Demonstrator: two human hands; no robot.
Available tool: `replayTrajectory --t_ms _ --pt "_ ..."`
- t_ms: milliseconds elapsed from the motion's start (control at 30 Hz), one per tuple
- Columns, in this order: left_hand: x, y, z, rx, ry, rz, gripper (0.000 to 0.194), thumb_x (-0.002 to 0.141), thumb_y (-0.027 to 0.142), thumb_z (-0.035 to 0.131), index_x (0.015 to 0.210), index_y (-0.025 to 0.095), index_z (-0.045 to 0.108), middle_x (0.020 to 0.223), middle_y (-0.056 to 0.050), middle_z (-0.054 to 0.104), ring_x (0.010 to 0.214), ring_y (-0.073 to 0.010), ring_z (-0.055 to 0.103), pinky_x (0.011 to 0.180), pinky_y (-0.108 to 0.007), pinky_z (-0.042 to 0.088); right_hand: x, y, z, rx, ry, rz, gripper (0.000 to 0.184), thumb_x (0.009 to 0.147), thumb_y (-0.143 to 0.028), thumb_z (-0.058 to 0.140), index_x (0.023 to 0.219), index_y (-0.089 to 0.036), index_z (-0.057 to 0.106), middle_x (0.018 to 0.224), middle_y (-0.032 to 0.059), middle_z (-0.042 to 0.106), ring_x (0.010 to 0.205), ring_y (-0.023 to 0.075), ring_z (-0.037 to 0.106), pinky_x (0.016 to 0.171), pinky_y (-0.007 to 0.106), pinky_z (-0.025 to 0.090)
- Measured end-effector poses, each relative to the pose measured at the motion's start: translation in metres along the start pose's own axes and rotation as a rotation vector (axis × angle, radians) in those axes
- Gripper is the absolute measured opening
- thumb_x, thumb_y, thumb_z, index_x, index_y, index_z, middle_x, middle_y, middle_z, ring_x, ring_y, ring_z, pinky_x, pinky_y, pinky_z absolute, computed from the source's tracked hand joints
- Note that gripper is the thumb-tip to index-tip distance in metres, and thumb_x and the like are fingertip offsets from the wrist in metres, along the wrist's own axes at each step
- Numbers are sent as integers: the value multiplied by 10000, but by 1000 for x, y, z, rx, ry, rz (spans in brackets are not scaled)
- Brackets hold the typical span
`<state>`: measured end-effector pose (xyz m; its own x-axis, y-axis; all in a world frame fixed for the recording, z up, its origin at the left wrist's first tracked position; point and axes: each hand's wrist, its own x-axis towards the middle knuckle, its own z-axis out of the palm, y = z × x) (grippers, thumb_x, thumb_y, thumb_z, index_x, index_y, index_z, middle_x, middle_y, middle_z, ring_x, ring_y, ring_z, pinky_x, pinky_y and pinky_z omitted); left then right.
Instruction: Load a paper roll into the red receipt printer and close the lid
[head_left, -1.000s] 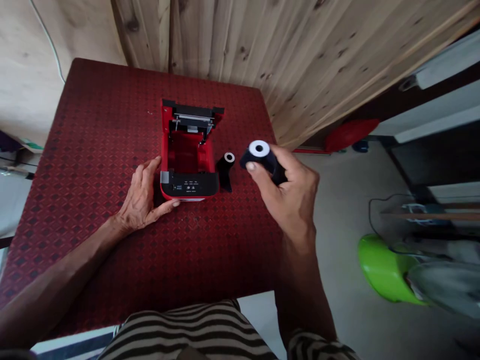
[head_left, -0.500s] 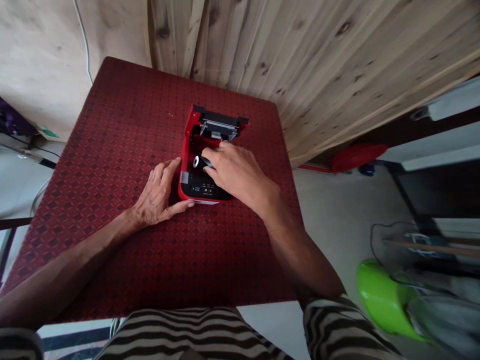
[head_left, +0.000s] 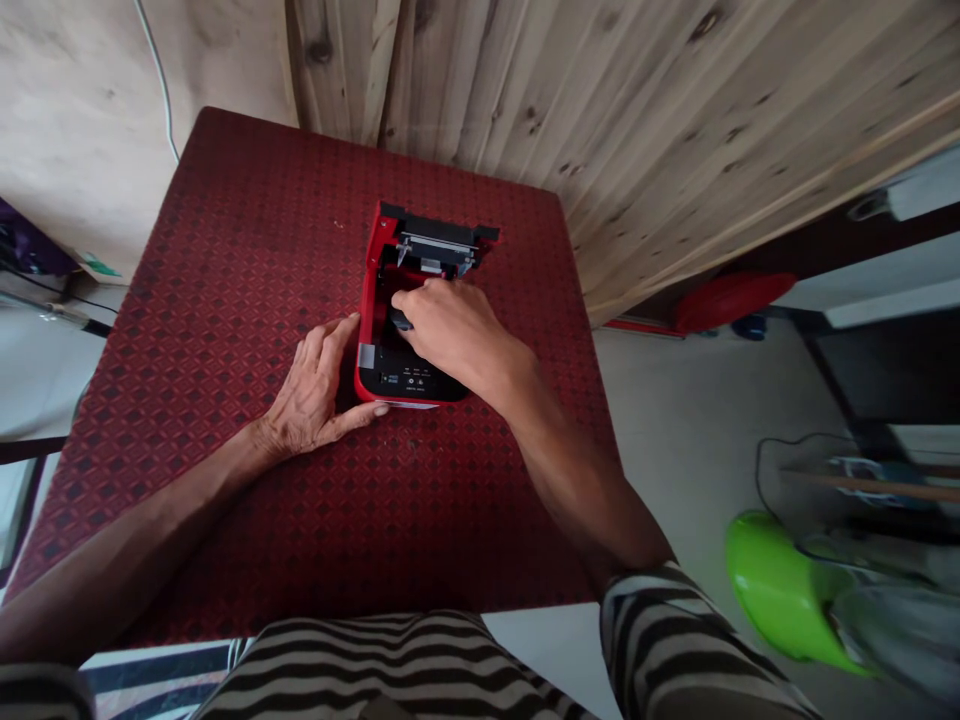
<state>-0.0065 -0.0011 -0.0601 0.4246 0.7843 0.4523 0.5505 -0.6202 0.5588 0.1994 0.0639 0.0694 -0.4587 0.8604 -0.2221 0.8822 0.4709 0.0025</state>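
A small red and black printer (head_left: 373, 352) stands open on the red patterned tablecloth (head_left: 225, 300), its lid (head_left: 439, 235) tipped back towards the wall. My right hand (head_left: 446, 330) reaches down into the open bay, fingers curled round a black roll (head_left: 400, 321) of which only a dark edge shows. My left hand (head_left: 315, 390) lies flat on the cloth against the printer's left side, fingers spread, thumb along the front edge.
A wooden plank wall (head_left: 525, 90) rises behind the table. Right of the table the floor holds a green plastic object (head_left: 780, 590), a red object (head_left: 724, 298) and cables. My striped clothing (head_left: 360, 670) fills the bottom edge.
My right hand carried the black roll from right of the printer into the open bay and has sunk deeper. The roll's white core no longer shows. My left hand stayed put.
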Motion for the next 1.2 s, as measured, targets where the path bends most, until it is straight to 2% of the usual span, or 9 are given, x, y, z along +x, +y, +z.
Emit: replayTrajectory --t_ms 100,200,333,433,600,733,867,1067,1200 --pt "-1 0 0 -12 1 -10 1064 987 785 616 1753 185 188 1596 -255 491 1437 -424 531 1193 -652 511 -10 2 -2 38 58 -7 354 1050 -42 493 1233 -116 787 1151 184 822 997 285 770 824 395 519" --pt "-2 -1 -3 -60 0 -9 1044 993 845 519 1750 201 199 1592 -249 490 1430 -435 537 1179 -677 508 -24 4 1 54 168 -52 296 1070 -74 520 1108 -133 808 1102 145 811 1048 278 733 906 410 531" --pt "6 -3 -18 -141 51 -35 936 1049 819 388 1751 229 200 1595 -235 481 1431 -415 560 1173 -649 513 -45 3 20 99 381 -79 259 1070 -108 571 985 -146 812 1105 133 771 1045 262 672 915 390 545" --pt "32 -5 -34 -152 92 -18 876 1067 786 397 1743 252 238 1591 -217 485 1427 -385 576 1165 -592 527 -59 -3 38 141 515 -44 245 1059 -88 586 991 -155 812 1060 114 748 988 244 646 889 369 550" --pt "103 -6 -52 -90 131 59 734 1112 717 389 1695 274 335 1632 -161 504 1461 -323 554 1202 -527 492 -75 -17 54 132 643 4 245 1074 -101 564 1067 -167 799 1036 98 752 954 245 611 857 394 522" --pt "131 4 -50 -100 100 52 693 1146 701 303 1525 179 557 1378 -127 713 1237 -238 686 1091 -426 545 -81 -23 59 73 743 3 221 1098 -150 567 1112 -154 788 991 82 766 918 239 606 794 403 474" --pt "118 20 -51 -109 117 50 616 1159 665 313 1300 215 711 1156 -68 768 1057 -218 717 954 -399 562 -86 -25 65 16 800 -23 218 1097 -133 572 1173 -180 772 965 57 785 890 219 619 766 404 448" --pt "83 25 -51 16 47 192 465 1170 543 382 1209 257 745 1263 -60 799 1198 -268 746 1098 -515 507 -93 -27 74 89 873 -45 239 1068 -82 589 1161 -221 760 959 51 788 867 204 640 741 381 493" --pt "69 17 -45 54 24 236 405 1156 525 417 1212 295 746 1307 -36 794 1204 -275 754 1091 -554 518 -92 -27 74 158 820 -24 232 1071 -94 591 1156 -228 760 981 56 790 860 203 647 759 383 513"
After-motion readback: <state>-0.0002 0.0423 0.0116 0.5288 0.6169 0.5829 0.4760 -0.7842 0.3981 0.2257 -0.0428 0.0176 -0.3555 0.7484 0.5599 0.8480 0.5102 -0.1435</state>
